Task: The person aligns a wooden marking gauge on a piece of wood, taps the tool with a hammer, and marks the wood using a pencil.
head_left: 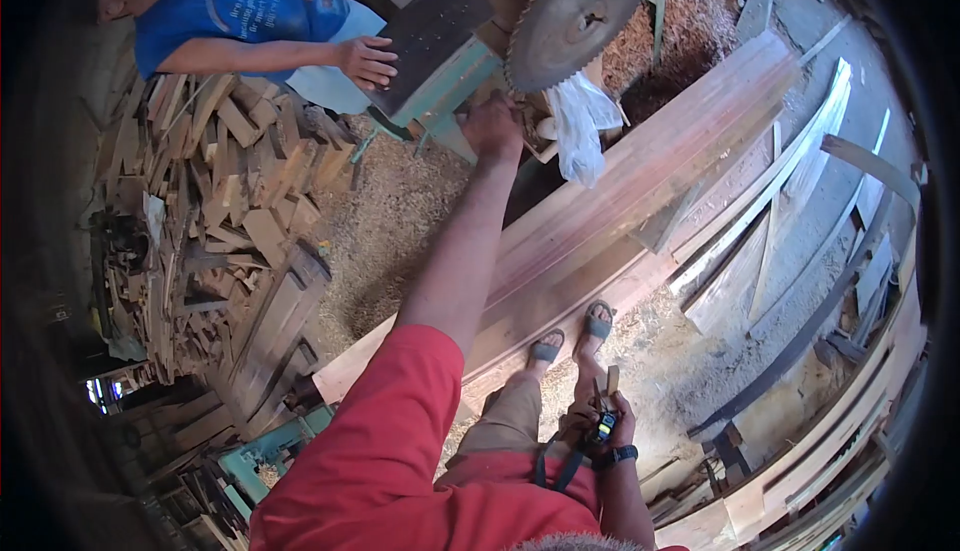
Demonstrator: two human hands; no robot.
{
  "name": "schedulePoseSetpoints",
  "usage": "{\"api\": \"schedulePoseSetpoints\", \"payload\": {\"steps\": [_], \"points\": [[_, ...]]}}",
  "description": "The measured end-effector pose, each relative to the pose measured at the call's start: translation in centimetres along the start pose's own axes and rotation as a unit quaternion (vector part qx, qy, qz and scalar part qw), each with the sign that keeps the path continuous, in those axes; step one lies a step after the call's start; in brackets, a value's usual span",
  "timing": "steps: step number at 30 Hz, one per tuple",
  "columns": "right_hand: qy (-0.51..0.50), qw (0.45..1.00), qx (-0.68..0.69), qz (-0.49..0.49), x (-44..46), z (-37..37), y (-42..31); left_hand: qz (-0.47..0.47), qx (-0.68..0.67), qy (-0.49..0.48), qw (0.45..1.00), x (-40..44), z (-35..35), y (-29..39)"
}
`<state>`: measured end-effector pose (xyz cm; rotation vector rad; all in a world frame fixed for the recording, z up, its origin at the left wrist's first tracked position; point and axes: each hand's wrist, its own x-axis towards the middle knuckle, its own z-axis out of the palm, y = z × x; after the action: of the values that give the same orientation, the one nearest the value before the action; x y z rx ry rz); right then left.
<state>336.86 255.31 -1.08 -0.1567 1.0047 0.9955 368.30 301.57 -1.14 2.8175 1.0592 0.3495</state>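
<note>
Right hand on a small black-and-yellow thing, left hand out by the big saw blade.
Right grip (610, 423) is closed around that black-and-yellow item (604, 427) at the waist, can't tell exactly what it is; left grip (493, 128) is at the teal-framed tabletop (434, 26), finger spacing hard to make out. Saw blade (577, 19) and plastic bag (580, 136) are just beside it, long reddish plank (640, 161) nearby, other person's hand (368, 62) at the tabletop's far side.

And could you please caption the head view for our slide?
Left hand near a saw blade, right hand holding a small object, a co-worker nearby.
</note>
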Motion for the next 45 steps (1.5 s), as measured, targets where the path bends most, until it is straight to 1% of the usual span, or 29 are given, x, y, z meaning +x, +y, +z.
{"api": "schedulePoseSetpoints", "payload": {"steps": [2,6,7,8,9,10,12,13,15,16,18,20,22,24,26,27,28,29,30,33,34,36,38,40,41,42,43,44,45], "points": [[0.029,0.999,-0.016,-0.018,0.3,-1.8,-0.3,0.038,0.018,0.025,0.999,-0.5,1.2,-0.2],[0.139,0.984,-0.073,-0.086,1.1,-4.0,-0.9,0.052,0.022,0.034,0.998,-0.5,1.9,0.0],[0.134,0.985,-0.08,-0.08,1.1,-5.7,-1.0,0.068,-0.01,0.011,0.998,-0.7,2.3,0.1],[0.149,0.975,-0.123,-0.112,1.6,-8.6,-1.2,0.081,-0.034,-0.003,0.996,-0.3,2.3,-0.4],[0.157,0.963,-0.167,-0.143,3.4,-9.2,-1.6,0.093,0.02,0.022,0.995,0.1,3.7,-1.1],[0.09,0.987,-0.102,-0.086,1.7,-6.3,-1.3,0.103,0.075,0.046,0.991,0.5,4.9,-1.5],[0.145,0.976,-0.125,-0.105,2.7,-7.0,-1.7,0.098,0.075,-0.012,0.992,0.8,2.4,-0.5],[0.138,0.977,-0.131,-0.1,2.9,-6.6,-1.6,0.093,0.08,-0.004,0.992,0.9,1.6,0.0],[0.154,0.973,-0.139,-0.102,2.3,-5.8,-1.6,0.071,0.068,-0.051,0.994,1.1,1.2,0.5],[0.153,0.973,-0.142,-0.103,2.4,-6.0,-1.8,0.069,0.068,-0.049,0.994,1.4,1.6,0.3],[0.132,0.977,-0.14,-0.096,2.6,-7.1,-2.0,0.025,-0.039,-0.035,0.998,1.8,2.6,0.0],[0.122,0.978,-0.141,-0.098,3.3,-8.1,-2.4,0.025,-0.036,-0.038,0.998,1.4,0.3,0.6],[0.118,0.978,-0.142,-0.098,2.7,-8.4,-2.4,0.023,-0.034,-0.047,0.998,0.5,0.7,0.6],[0.132,0.97,-0.168,-0.115,2.8,-7.5,-2.1,0.106,0.024,0.009,0.994,0.1,1.2,0.4],[0.166,0.967,-0.159,-0.11,1.4,-2.0,-0.7,0.117,0.029,-0.025,0.992,-0.2,0.2,0.6],[0.1,0.989,-0.098,-0.054,0.1,1.0,0.0,0.129,0.034,-0.057,0.989,-0.4,-0.4,0.5],[0.037,0.999,-0.033,-0.004,-0.9,2.9,0.4,0.114,-0.002,-0.051,0.992,-0.3,-0.4,0.3],[0.021,1.0,0.002,0.004,-0.7,2.6,0.2,0.096,-0.044,-0.052,0.993,-0.4,-0.1,0.1],[0.032,0.999,-0.027,-0.019,0.0,0.5,-0.4,0.084,-0.073,-0.057,0.992,-0.3,-0.1,-0.3],[0.186,0.953,-0.168,-0.169,2.0,-2.2,-1.7,0.045,-0.224,-0.021,0.973,-1.3,-1.0,-1.0],[0.178,0.947,-0.169,-0.205,2.8,-2.6,-2.1,0.046,-0.232,-0.03,0.971,-2.1,-1.2,-1.3],[0.194,0.957,-0.122,-0.177,2.3,2.1,-2.3,-0.004,-0.35,0.054,0.935,-3.6,-1.1,-2.6],[0.167,0.968,-0.128,-0.137,4.5,1.2,-4.2,-0.09,-0.39,-0.022,0.916,-7.8,-2.7,-3.0],[0.184,0.95,-0.148,-0.206,5.2,8.1,-3.1,-0.106,-0.511,-0.057,0.851,-14.1,-2.9,-2.6],[0.153,0.949,-0.122,-0.249,8.2,7.0,-3.8,-0.173,-0.549,-0.107,0.81,-17.5,-2.4,-2.5],[0.1,0.961,-0.114,-0.232,8.8,9.5,-3.6,-0.24,-0.582,-0.157,0.761,-21.0,-2.2,-2.0],[0.076,0.957,-0.114,-0.255,11.8,8.4,-4.4,-0.243,-0.617,-0.167,0.73,-24.0,-2.8,-1.4],[0.094,0.948,-0.13,-0.274,13.6,9.2,-4.1,-0.245,-0.651,-0.176,0.696,-26.4,-3.4,-0.6],[0.095,0.941,-0.123,-0.302,14.2,10.8,-3.7,-0.246,-0.652,-0.18,0.695,-28.1,-3.5,0.2]]}}
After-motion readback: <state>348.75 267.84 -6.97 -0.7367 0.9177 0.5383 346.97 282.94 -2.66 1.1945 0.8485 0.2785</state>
